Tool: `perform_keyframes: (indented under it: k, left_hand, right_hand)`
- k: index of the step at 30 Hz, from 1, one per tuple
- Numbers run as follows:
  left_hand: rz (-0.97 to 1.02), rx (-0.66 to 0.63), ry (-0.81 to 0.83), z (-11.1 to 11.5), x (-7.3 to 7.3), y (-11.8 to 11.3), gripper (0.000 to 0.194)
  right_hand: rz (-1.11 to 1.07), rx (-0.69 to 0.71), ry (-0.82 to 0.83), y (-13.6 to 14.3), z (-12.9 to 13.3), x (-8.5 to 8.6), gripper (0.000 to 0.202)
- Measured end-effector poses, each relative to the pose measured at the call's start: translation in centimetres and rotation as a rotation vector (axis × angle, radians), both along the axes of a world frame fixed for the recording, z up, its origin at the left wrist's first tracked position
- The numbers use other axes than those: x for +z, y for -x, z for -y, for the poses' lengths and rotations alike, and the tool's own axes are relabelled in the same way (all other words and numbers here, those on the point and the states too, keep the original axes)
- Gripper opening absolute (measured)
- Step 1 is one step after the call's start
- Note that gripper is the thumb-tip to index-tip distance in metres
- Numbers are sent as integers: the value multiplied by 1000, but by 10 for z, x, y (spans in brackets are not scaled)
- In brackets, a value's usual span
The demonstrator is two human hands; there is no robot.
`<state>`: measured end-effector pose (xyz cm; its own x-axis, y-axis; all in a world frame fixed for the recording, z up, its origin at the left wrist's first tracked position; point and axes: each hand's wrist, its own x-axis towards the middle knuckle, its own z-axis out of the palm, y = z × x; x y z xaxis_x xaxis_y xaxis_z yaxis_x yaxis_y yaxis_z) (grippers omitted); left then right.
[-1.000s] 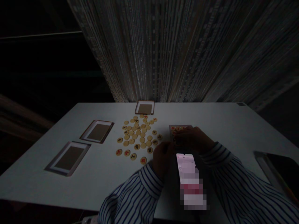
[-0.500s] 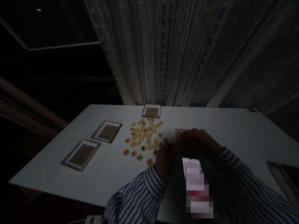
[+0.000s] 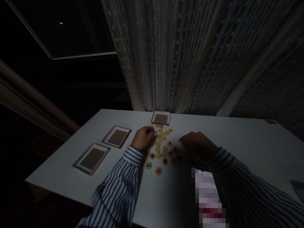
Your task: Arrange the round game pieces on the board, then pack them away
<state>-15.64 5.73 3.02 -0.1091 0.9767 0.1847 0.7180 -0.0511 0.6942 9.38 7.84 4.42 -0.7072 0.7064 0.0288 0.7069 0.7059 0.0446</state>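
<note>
Round wooden xiangqi pieces [image 3: 158, 150] lie loosely scattered on the white table, some face down, others with red or black characters. My left hand [image 3: 143, 138] is over the left side of the scatter, its fingers curled together; what is between the fingertips, if anything, does not show. To the right of the pieces, my right hand [image 3: 199, 143] is low over the table with bent fingers. Its fingertips and whatever lies beneath them are lost in shadow. Two red-marked pieces [image 3: 176, 159] lie in the dark patch between the hands.
Two shallow framed trays or lids [image 3: 130, 130] [image 3: 91, 158] lie at left, and a third framed tray [image 3: 161, 123] at the back. A lit phone [image 3: 207, 186], partly pixelated, lies by my right forearm. A string curtain [image 3: 163, 63] hangs behind the white table [image 3: 213, 125].
My left hand has moved left and away from me, from near the right hand to over the scattered pieces. My right hand stays about where it was. The view has shifted slightly.
</note>
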Motion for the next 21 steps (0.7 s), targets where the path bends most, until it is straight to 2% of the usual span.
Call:
perform_keyframes:
  k: [4,9,16,21]
  left_hand:
    - [-328,-114,132,-12,-3,-7,28]
    - [-550,-143,178,-23,-5,-22,32]
    - [-684,-158,167,-30,-8,-31,24]
    - [-712,-172,211,-29,-3,-32,24]
  right_hand:
    - [21,11,27,17,-3,1,30]
    - [38,39,54,28,-10,2,29]
    - [-65,-41,59,33,-8,6,30]
    - [-149,-30,40,31,-10,-1,30]
